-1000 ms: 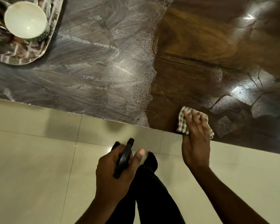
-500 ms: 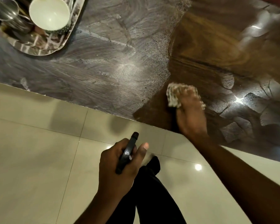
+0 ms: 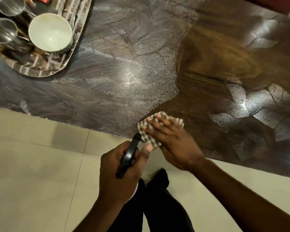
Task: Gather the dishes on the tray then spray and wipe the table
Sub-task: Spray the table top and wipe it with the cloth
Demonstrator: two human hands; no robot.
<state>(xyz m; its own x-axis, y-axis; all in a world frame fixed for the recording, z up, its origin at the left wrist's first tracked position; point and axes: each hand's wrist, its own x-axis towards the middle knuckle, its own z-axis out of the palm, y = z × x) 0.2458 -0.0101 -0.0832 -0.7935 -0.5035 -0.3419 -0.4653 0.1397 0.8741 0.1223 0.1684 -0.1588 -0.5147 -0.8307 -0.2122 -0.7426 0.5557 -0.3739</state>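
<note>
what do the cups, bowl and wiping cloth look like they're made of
Cups: likely polished steel, mirror-bright rims. Bowl: probably glazed ceramic or melamine, smooth white inside. Cloth: woven checked fabric, flattened under the right hand.

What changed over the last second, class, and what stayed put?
The right hand pushed the checked cloth away from the near edge of the table, then drew it back there, further left. It stays flat on the cloth. The left hand still grips the spray bottle; the bowl stays on the tray.
</note>
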